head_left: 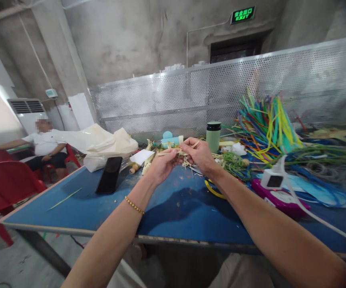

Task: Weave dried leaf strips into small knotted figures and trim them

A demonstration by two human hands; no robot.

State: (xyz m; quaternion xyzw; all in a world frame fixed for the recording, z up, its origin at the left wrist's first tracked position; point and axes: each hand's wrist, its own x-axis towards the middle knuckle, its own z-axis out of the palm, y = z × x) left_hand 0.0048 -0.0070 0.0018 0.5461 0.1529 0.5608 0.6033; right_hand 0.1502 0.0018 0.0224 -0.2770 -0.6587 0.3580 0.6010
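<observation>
Both my hands meet above the blue table (173, 216), pinching pale straw-coloured strips (183, 151) that look like plant fibre. My left hand (164, 165), with a beaded bracelet on its wrist, closes on the strips from the left. From the other side, my right hand (201, 157) pinches them between thumb and fingers, and one end sticks out past the knuckles. How the strips are joined is too small to tell. Behind my hands lie a light blue bottle-like object (172, 141) and a green cup with a black band (213, 138).
A black phone (109, 175), a white plastic bag (110, 148) and a thin green strip (64, 199) lie left. Rightward are bundled coloured strips (269, 124), green cords (235, 165) and a purple power strip (276, 198) with a white plug. A person (45, 145) sits beyond red chairs (6, 180).
</observation>
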